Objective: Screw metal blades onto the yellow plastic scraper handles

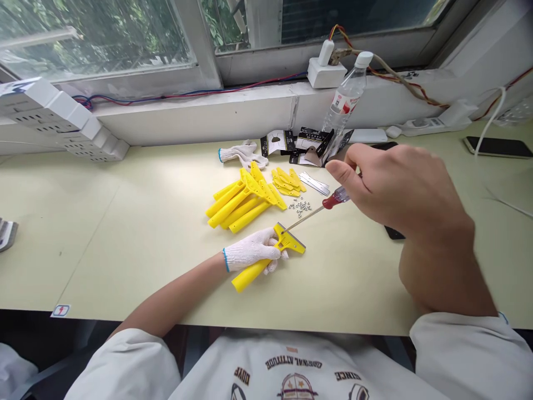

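My left hand (pixel 254 250), in a white knit glove with a blue cuff, is closed around a yellow scraper (pixel 250 275) just above the table. A metal blade edge shows along the scraper's head. Bare, my right hand (pixel 395 191) grips a screwdriver (pixel 332 201) with a red and clear handle. Its tip meets the scraper head near the left end. Beyond the left hand lies a pile of yellow scraper handles (pixel 237 208). Small yellow plates (pixel 287 181), metal blades (pixel 314 183) and loose screws (pixel 300 206) lie to the right of that pile.
A spare white glove (pixel 245 153) and black printed cards (pixel 310 145) lie at the back. Behind them stands a plastic bottle (pixel 345 97). White boxes (pixel 70 122) are stacked at the left. A phone (pixel 499 146) and a power strip (pixel 428 123) are at the right.
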